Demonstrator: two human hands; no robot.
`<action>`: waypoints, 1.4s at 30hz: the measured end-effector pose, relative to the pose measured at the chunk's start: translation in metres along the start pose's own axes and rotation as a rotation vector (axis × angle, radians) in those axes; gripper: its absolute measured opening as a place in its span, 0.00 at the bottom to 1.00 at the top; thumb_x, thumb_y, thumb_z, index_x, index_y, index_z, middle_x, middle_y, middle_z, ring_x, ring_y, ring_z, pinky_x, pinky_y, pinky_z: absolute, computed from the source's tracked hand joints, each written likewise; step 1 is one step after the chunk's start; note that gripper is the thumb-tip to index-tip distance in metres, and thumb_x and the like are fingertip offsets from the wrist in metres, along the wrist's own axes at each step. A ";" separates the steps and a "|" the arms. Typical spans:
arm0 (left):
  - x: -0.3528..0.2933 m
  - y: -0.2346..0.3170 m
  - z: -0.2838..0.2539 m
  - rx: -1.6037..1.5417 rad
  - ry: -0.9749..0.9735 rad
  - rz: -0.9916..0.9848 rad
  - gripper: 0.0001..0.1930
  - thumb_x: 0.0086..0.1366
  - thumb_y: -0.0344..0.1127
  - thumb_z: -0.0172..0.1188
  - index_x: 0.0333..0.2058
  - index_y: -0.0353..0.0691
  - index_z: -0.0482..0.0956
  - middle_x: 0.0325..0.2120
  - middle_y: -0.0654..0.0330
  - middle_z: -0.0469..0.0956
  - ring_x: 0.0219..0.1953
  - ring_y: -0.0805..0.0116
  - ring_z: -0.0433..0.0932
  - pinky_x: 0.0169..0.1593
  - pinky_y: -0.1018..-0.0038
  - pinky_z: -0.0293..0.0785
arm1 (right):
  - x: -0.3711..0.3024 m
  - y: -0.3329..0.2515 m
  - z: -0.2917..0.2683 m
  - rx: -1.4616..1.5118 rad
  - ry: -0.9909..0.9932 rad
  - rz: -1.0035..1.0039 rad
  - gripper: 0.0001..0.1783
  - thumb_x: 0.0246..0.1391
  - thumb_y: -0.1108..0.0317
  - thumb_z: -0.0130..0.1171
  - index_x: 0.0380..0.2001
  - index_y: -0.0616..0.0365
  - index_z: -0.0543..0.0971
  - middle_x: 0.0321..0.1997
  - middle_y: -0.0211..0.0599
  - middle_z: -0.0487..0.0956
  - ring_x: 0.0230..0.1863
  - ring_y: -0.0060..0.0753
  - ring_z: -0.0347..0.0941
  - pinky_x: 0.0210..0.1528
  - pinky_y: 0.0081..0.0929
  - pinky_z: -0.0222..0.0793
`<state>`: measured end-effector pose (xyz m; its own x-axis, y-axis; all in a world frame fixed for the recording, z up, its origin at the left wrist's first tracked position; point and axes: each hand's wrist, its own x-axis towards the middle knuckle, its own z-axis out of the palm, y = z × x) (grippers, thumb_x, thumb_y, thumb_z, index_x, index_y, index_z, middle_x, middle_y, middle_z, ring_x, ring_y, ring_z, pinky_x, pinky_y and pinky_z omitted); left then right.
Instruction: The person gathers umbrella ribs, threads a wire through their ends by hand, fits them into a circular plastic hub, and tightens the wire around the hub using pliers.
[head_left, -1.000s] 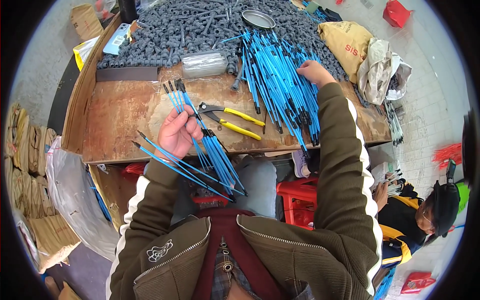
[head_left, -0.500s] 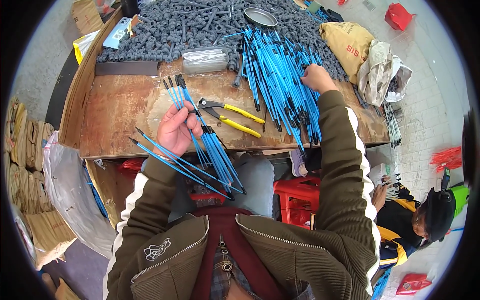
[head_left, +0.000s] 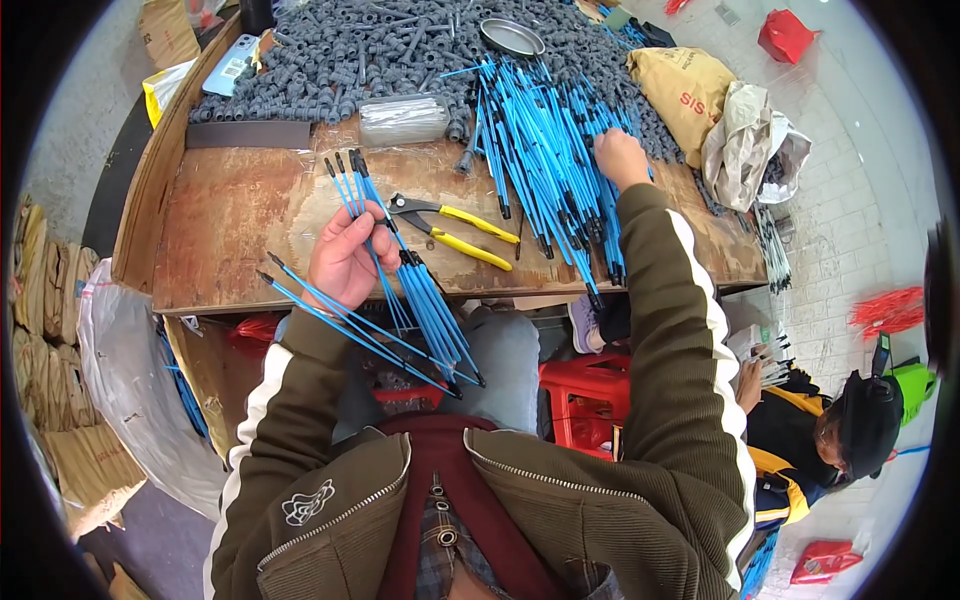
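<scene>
My left hand [head_left: 348,258] is closed round a bundle of thin blue rods with black tips [head_left: 432,312], held slantwise over the table's front edge. Two or three of these rods splay out beneath the wrist. At the right, my right hand [head_left: 621,158] rests with curled fingers on the upper right side of a large heap of similar blue rods [head_left: 540,150]. Its fingertips are partly hidden, so whatever they pinch does not show. Between the held bundle and the heap lie pliers with yellow handles [head_left: 470,238], their jaws beside the left hand.
Behind, small grey plastic fittings [head_left: 390,60] cover the wooden table [head_left: 240,230], with a metal dish [head_left: 512,38] on them. A clear box of white sticks [head_left: 403,120] stands in front. Paper sacks [head_left: 680,92] lie right. Another person [head_left: 800,430] sits at the lower right near a red stool [head_left: 580,400].
The whole view has shifted slightly, moving the scene a little to the left. My left hand still grips its bundle, and my right hand stays at the heap.
</scene>
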<state>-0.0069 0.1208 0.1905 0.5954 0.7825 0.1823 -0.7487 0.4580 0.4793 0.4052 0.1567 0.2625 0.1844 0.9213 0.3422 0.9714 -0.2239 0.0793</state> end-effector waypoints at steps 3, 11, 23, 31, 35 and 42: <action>-0.002 0.000 0.000 0.003 0.008 0.003 0.08 0.64 0.33 0.49 0.40 0.38 0.72 0.19 0.59 0.72 0.23 0.63 0.72 0.29 0.68 0.69 | -0.003 -0.005 -0.019 -0.031 0.207 0.076 0.17 0.53 0.57 0.46 0.24 0.62 0.71 0.25 0.56 0.76 0.29 0.59 0.73 0.35 0.51 0.68; -0.003 0.001 0.001 0.014 -0.005 -0.005 0.08 0.64 0.33 0.49 0.40 0.39 0.72 0.20 0.59 0.73 0.24 0.64 0.73 0.30 0.69 0.70 | 0.002 -0.079 -0.101 -0.084 0.383 -0.191 0.07 0.53 0.66 0.47 0.28 0.58 0.70 0.28 0.54 0.75 0.30 0.54 0.73 0.31 0.45 0.69; -0.004 0.003 0.000 0.020 0.026 -0.029 0.08 0.64 0.33 0.49 0.39 0.38 0.72 0.20 0.58 0.73 0.24 0.65 0.73 0.30 0.71 0.70 | -0.054 -0.157 -0.115 0.396 0.124 -0.545 0.07 0.47 0.71 0.55 0.31 0.59 0.78 0.21 0.48 0.75 0.24 0.47 0.74 0.29 0.34 0.71; -0.005 0.001 0.003 0.060 -0.008 -0.013 0.08 0.64 0.33 0.49 0.39 0.37 0.72 0.20 0.58 0.74 0.23 0.65 0.74 0.28 0.72 0.70 | 0.016 -0.099 -0.059 -0.111 -0.118 -0.065 0.12 0.50 0.60 0.54 0.31 0.57 0.79 0.33 0.47 0.78 0.37 0.48 0.74 0.39 0.39 0.69; 0.000 0.000 0.003 0.046 -0.010 -0.018 0.08 0.64 0.33 0.49 0.39 0.37 0.72 0.20 0.58 0.74 0.23 0.64 0.74 0.27 0.72 0.70 | 0.029 -0.061 -0.011 0.138 -0.155 -0.114 0.12 0.50 0.60 0.54 0.31 0.56 0.79 0.35 0.48 0.77 0.38 0.49 0.74 0.40 0.40 0.69; -0.001 0.002 0.002 0.063 -0.008 -0.011 0.08 0.64 0.34 0.49 0.39 0.37 0.71 0.20 0.59 0.74 0.24 0.65 0.75 0.28 0.72 0.71 | 0.028 -0.070 -0.010 0.085 0.076 -0.253 0.12 0.47 0.60 0.55 0.31 0.56 0.79 0.35 0.49 0.78 0.39 0.50 0.73 0.42 0.41 0.68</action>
<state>-0.0088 0.1199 0.1929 0.6063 0.7739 0.1831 -0.7222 0.4394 0.5342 0.3413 0.1948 0.2760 -0.0748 0.9173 0.3911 0.9948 0.0411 0.0937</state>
